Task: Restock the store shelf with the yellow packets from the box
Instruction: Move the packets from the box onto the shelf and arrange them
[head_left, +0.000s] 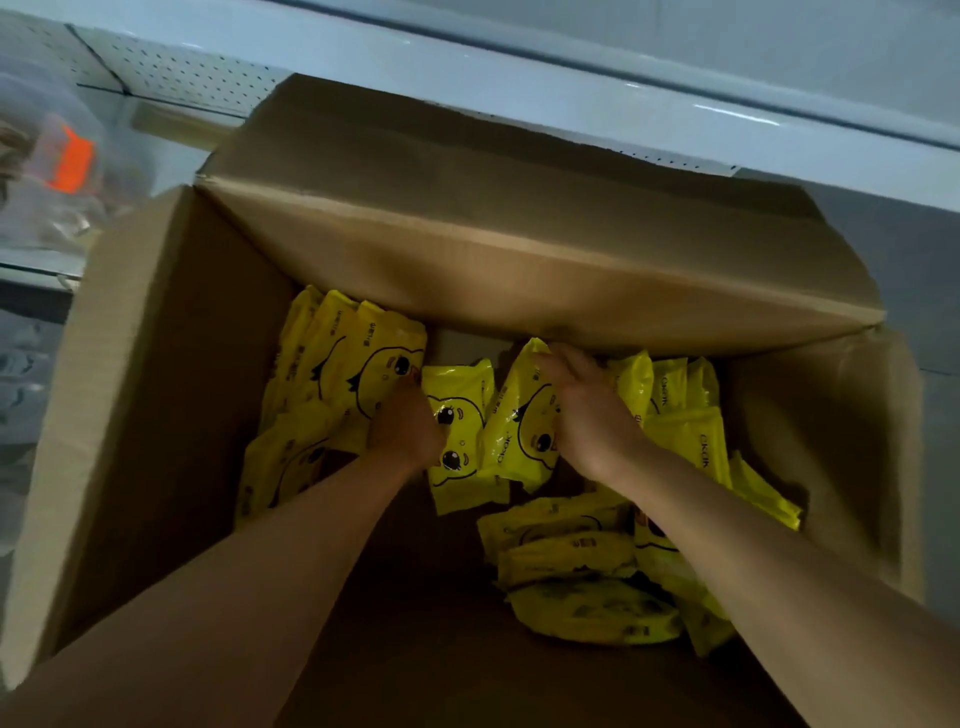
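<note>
1. The cardboard box (156, 415) stands open below the white store shelf (571, 98), its far flap (519, 270) leaning in over the contents.
2. Many yellow packets (587, 571) lie loose inside: a stack at the far left, a row along the right wall, a heap near the right, and a few in the middle.
3. The left hand (405, 426) is down among the middle packets, fingers curled against a duck-faced packet (462, 431); it probably grips its left edge, though the fingertips are hidden.
4. The right hand (582, 410) lies over a tilted packet (524, 415) just right of that one, fingers bent round its far end, holding it.
5. Both packets are inside the box, not yet lifted clear.
6. The shelf strip in view carries no yellow packets, so I judge the restocking far from finished: plenty remain in the box, and these two have yet to be carried up and placed.
</note>
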